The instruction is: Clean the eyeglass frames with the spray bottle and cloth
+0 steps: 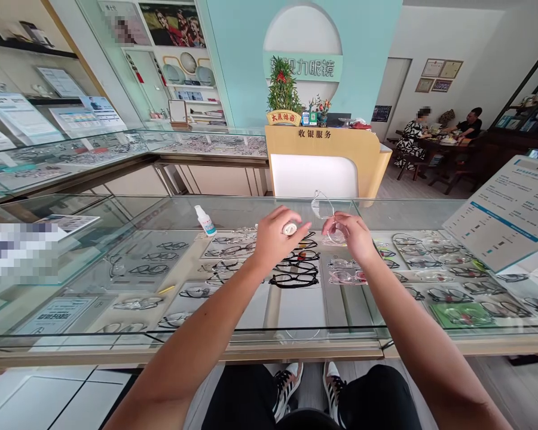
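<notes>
Head view, centre: your half-curled left hand [271, 234] held a white object [289, 229], right hand [357, 237] pinched clear glasses [321, 208], best gripped rim-only.

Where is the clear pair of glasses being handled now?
The clear glasses are just right of centre in the head view, held by the right hand over the glass counter, with the left hand to their left.

The pale turquoise back wall [237, 65] carries a large round white panel [302, 27]. Before it stands a yellow wooden cashier counter [371, 152] with a white front — and on the right, a white wall [439, 36] holds four framed certificates [448, 70]. The floor [511, 388] is of grey planks.
</notes>
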Demonstrator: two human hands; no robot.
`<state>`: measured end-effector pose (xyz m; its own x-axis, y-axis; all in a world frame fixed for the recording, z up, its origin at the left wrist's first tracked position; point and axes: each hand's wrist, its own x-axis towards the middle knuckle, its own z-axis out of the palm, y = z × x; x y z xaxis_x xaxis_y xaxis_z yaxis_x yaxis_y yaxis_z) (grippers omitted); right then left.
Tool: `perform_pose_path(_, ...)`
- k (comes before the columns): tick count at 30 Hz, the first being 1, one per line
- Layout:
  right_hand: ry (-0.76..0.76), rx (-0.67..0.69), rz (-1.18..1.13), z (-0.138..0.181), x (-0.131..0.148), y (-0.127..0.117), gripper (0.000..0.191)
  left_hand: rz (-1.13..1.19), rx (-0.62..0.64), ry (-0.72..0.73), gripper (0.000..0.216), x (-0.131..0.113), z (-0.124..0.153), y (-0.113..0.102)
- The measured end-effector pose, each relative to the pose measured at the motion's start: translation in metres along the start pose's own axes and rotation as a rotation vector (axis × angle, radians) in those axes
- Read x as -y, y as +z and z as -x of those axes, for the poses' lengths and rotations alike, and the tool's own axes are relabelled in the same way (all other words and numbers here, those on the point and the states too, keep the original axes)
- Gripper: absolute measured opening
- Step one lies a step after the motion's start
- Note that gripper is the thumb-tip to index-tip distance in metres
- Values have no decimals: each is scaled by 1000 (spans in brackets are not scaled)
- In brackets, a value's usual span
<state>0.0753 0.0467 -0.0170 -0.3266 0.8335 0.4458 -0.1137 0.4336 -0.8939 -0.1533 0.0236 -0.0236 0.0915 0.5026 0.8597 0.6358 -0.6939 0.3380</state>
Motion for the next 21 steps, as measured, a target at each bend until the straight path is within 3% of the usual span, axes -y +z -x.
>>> perform_pose_path(1,-1,16,19,0,0,0,41,-24,-6,21,22,1,1,0)
perform_pose_path(4,6,60,51,0,1,1,42,-62,22,49,67,4,3,1)
perform_pose_path(7,8,97,56,0,2,3,41,-69,63,51,85,6,4,3)
perform_pose_path(17,10,153,117,2,2,6,39,-48,70,88,73,6,5,1)
perform_pose_path(21,-186,-10,269,6,-3,5,29,-62,13,91,70,6,5,0)
